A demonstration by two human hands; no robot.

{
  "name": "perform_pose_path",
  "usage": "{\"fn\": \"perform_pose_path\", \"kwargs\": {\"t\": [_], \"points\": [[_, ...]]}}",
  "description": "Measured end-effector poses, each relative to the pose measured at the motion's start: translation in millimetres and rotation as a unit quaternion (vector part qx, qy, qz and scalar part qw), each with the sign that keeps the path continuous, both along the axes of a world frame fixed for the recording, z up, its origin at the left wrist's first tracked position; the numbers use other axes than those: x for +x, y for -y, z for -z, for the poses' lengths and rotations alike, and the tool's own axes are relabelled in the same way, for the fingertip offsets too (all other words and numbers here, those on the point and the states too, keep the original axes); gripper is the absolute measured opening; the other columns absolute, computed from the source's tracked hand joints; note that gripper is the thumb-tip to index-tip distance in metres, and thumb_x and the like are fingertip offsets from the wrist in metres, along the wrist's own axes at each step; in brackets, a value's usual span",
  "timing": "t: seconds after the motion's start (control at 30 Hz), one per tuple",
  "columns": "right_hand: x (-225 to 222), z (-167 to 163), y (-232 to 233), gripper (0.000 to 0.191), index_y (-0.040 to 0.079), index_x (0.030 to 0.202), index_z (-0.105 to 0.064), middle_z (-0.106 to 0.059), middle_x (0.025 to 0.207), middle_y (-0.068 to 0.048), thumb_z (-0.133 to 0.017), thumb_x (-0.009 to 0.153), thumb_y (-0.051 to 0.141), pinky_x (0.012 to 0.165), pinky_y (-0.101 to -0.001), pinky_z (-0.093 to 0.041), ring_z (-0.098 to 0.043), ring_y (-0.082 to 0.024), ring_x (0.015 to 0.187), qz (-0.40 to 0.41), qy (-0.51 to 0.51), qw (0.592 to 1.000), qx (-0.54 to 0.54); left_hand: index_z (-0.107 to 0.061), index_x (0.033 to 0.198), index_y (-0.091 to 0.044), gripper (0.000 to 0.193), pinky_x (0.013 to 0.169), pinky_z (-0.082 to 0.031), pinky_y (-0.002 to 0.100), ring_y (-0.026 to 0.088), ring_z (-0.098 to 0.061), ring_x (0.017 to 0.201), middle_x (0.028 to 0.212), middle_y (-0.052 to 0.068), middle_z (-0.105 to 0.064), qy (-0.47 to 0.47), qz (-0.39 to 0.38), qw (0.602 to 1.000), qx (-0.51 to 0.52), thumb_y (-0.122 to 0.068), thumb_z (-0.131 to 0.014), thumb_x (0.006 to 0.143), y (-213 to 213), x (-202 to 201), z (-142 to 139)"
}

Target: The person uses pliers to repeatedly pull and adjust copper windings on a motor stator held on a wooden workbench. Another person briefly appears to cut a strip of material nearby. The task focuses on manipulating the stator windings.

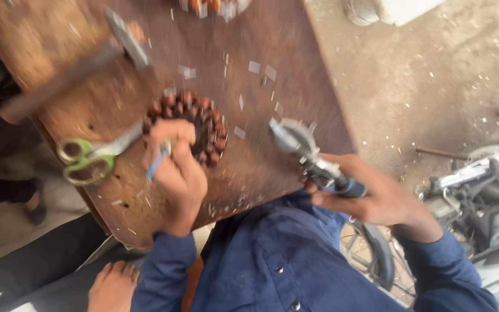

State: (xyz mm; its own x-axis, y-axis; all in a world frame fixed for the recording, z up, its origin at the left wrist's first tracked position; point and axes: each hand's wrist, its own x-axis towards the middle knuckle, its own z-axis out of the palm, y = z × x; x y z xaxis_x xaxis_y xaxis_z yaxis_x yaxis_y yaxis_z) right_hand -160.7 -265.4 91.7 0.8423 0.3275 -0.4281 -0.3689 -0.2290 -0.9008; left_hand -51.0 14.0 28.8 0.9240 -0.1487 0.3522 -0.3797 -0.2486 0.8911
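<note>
Lying near the middle of the brown counter, a round copper-wound coil ring is being worked: the left hand, its grip closed around a slim blue-handled tool, is pressing on the ring's near edge. Right of it, the right hand is gripping a metal hammer. Green-handled scissors are lying left.

No packages, labels, signs or screens anywhere in view.
</note>
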Motion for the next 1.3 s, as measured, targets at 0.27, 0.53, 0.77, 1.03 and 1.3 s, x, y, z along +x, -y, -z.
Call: {"fn": "perform_pose_path", "kwargs": {"t": [0.27, 0.53, 0.77, 1.03, 1.3], "points": [[82.5, -27.4, 58.5, 0.037, 0.005, 0.109, -0.067, -0.068, 0.094, -0.006, -0.073, 0.089, 0.035, 0.079, -0.0336, -0.051, -0.063, -0.016, 0.089, -0.016, -0.066, 0.997, -0.026, -0.028, 0.157, 0.002, 0.104, 0.132, -0.018, 0.051, 0.038, -0.032, 0.155, 0.164, 0.020, -0.035, 0.000, -0.173, 0.947, 0.270, -0.078, -0.033, 0.091, -71.5, -122.1, 17.3], [85.1, -34.2, 64.5, 0.035, 0.003, 0.099, -0.066, -0.066, 0.085, -0.008, -0.075, 0.088, 0.035, 0.078, -0.0358, -0.049, -0.060, -0.017, 0.082, -0.070, -0.180, 0.979, -0.066, -0.057, 0.116, -0.011, 0.030, 0.106, -0.042, 0.042, 0.028, -0.054, 0.123, 0.122, 0.011, -0.058, -0.257, 0.082, 0.620, 0.737, -0.034, -0.045, 0.100, -210.9, -154.1, -7.7], [89.4, -17.5, 35.1, 0.041, 0.001, 0.099, -0.067, -0.067, 0.077, -0.016, -0.077, 0.080, 0.036, 0.071, -0.0421, -0.053, -0.066, -0.027, 0.077, -0.226, -0.101, 0.940, -0.232, -0.046, 0.153, -0.009, 0.091, 0.124, -0.030, 0.055, 0.038, -0.039, 0.147, 0.152, 0.022, -0.039, -0.151, -0.168, 0.960, 0.167, -0.080, -0.045, 0.096, 14.1, -23.2, -33.8], [83.0, -40.8, 12.9, 0.046, 0.005, 0.111, -0.074, -0.076, 0.093, -0.022, -0.075, 0.076, 0.036, 0.082, -0.0429, -0.055, -0.073, -0.033, 0.090, -0.231, -0.162, 0.917, -0.282, -0.067, 0.130, -0.014, 0.061, 0.119, -0.029, 0.052, 0.027, -0.050, 0.139, 0.139, 0.005, -0.062, -0.036, 0.100, 0.963, 0.249, -0.062, -0.052, 0.097, -20.9, 56.9, -82.0], [48.9, -49.1, 6.0, 0.050, 0.002, 0.119, -0.071, -0.076, 0.101, -0.019, -0.073, 0.082, 0.036, 0.083, -0.0407, -0.055, -0.073, -0.029, 0.093, -0.191, -0.169, 0.939, -0.229, -0.070, 0.121, -0.011, 0.028, 0.121, -0.031, 0.053, 0.026, -0.054, 0.137, 0.130, 0.004, -0.069, -0.028, 0.151, 0.970, 0.186, -0.015, -0.065, 0.094, -11.5, 45.0, -71.5]]}}
